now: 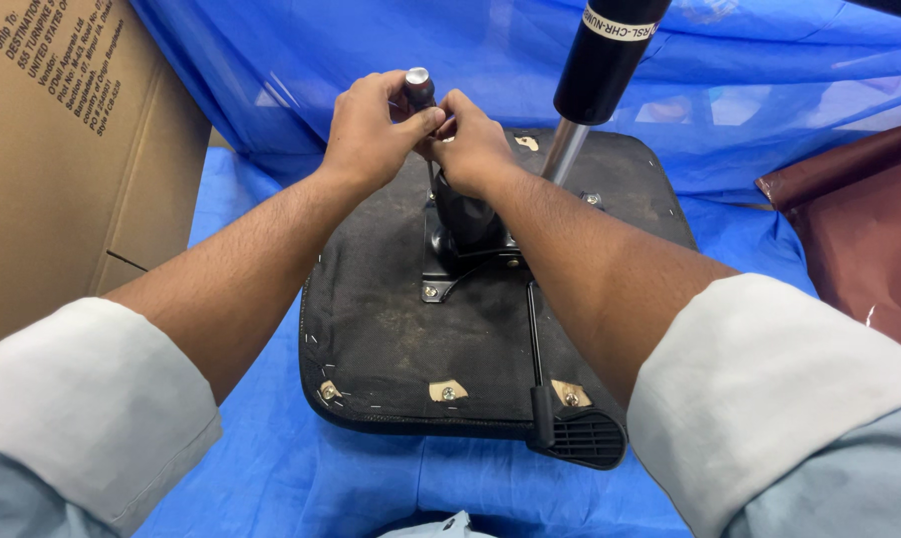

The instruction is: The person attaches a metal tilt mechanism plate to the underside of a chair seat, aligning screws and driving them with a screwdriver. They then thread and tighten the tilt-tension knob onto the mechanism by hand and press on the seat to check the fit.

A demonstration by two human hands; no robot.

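Observation:
An upturned black chair seat (390,329) lies on a blue sheet, its underside facing me. A black metal mechanism plate (460,249) is bolted at its middle, and a black gas cylinder (600,70) with a silver rod rises from it. My left hand (371,130) grips the black handle of a screwdriver (418,90) with a silver cap, held upright over the plate. My right hand (475,144) closes around the same tool just below, fingers touching the left hand. The tool's tip is hidden behind my hands.
A large cardboard box (62,159) stands at the left. A brown padded piece (859,229) lies at the right. Blue plastic sheeting (271,468) covers the surface and rises at the back. A black lever with a ribbed paddle (580,438) sticks out at the seat's near edge.

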